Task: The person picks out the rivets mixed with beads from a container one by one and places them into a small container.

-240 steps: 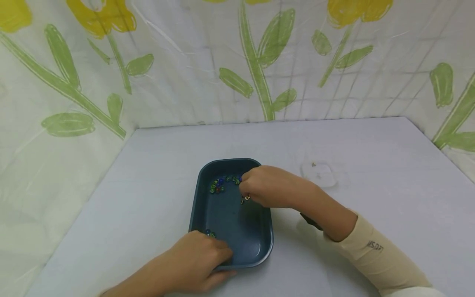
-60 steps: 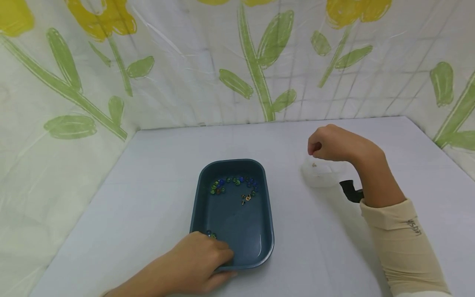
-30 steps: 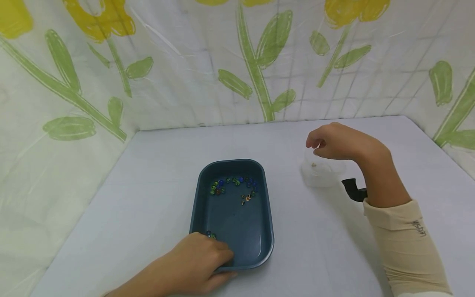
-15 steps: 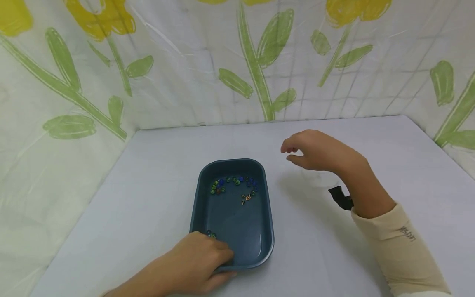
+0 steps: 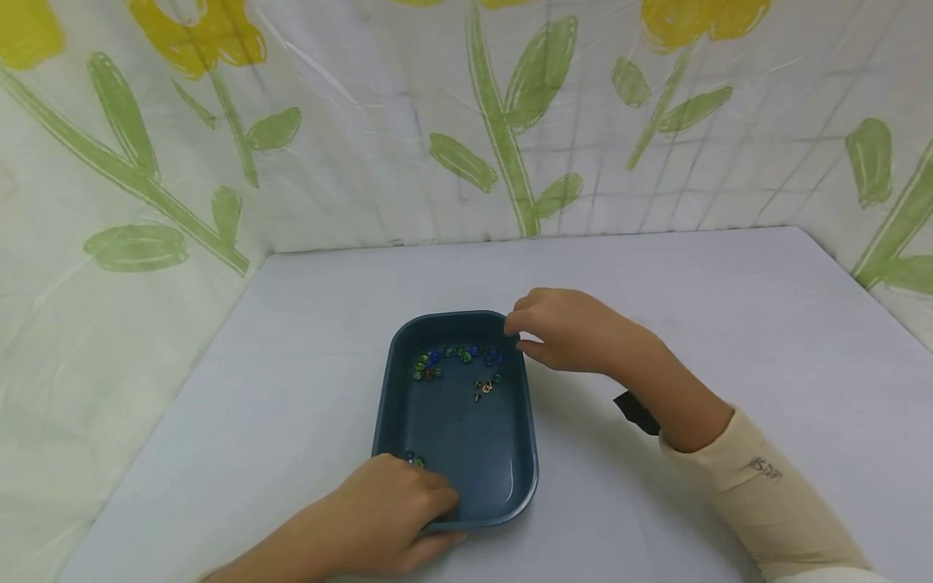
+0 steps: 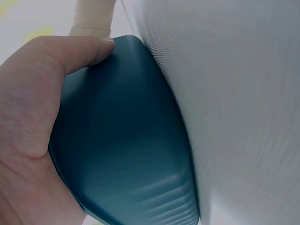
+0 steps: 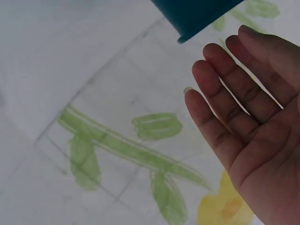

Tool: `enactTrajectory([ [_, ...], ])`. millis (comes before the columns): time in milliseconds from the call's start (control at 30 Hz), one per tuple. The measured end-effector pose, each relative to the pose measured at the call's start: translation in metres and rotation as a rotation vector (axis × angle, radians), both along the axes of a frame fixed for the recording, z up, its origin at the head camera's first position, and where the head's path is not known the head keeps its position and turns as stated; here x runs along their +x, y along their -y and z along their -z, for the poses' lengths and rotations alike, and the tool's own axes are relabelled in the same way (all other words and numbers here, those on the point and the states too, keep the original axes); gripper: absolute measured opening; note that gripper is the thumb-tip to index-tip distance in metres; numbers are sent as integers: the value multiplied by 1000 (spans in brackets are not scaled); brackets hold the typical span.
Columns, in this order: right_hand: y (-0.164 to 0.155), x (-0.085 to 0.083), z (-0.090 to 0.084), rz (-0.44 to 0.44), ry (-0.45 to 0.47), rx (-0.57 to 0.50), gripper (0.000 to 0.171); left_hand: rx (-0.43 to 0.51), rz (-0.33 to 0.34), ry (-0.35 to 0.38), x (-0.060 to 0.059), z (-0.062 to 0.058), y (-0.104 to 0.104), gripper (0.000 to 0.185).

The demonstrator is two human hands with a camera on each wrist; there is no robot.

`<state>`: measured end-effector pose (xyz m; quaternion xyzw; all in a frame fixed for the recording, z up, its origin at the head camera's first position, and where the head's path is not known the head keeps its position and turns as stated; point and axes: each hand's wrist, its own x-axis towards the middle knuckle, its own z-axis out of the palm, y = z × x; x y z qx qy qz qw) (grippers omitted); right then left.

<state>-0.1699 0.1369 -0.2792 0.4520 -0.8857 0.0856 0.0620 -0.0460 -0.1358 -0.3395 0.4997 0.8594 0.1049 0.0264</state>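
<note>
Since half a second ago the right hand (image 5: pixel 564 332) has swung from over the bare tabletop toward the tray (image 5: pixel 503 478), and it now hovers at the tray's 1 o'clock corner. The small clear dish seen a second ago near the hand is now hidden.

The tray is dark blue, oblong with rounded corners, and sits at the middle of the tabletop (image 5: pixel 291 364), its long side running from 12 to 6 o'clock. A cluster of small glass marbles (image 5: pixel 455 360), blue and green, lies in an arc across its 12 o'clock end. Just below them, toward the centre, lie a few tiny brass-coloured bits (image 5: pixel 483 389), too small to tell what they are. Two more marbles (image 5: pixel 413 459) sit at the 7 o'clock corner, just beside the left hand's knuckles.

The left hand (image 5: pixel 386 510) grips the tray's rim at 7 o'clock, fingers over the edge and thumb under it; the left wrist view shows the thumb (image 6: pixel 79 51) pressed against the tray's outer wall (image 6: pixel 126 150).

The right hand holds nothing. From the head view its fingers look loosely bent, thumb and fingertips apart; the right wrist view shows the palm (image 7: pixel 262 145) open and the fingers (image 7: pixel 220 93) straight and bare, with a corner of the tray (image 7: pixel 194 14) beyond them. A beige sleeve (image 5: pixel 758 486) covers the right forearm, with a black strap (image 5: pixel 636 411) at the wrist.

Behind the tabletop, from 9 round to 3 o'clock, hangs a white curtain (image 5: pixel 364 146) printed with yellow flowers and green leaves.
</note>
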Motion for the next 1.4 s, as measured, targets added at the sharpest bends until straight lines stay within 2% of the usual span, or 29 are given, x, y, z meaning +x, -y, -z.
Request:
enactTrajectory([
  [200, 21, 8, 12, -43, -67, 30, 13, -8, 0, -5, 0, -1, 0, 33],
  [500, 50, 21, 36, -119, -73, 135, 6, 2, 18, -28, 0, -1, 1, 34],
  [833, 62, 31, 43, -24, 25, 266, 16, 11, 29, -53, -1, 0, 2, 35],
  [1100, 66, 35, 43, 15, 47, 265, 11, 10, 28, -49, -1, 0, 2, 33],
  [1300, 68, 36, 43, 26, 55, 258, 4, -5, 17, -19, -1, 0, 1, 32],
  [1400, 68, 37, 44, 29, 40, 248, 6, -9, 15, -10, -1, 0, 1, 32],
])
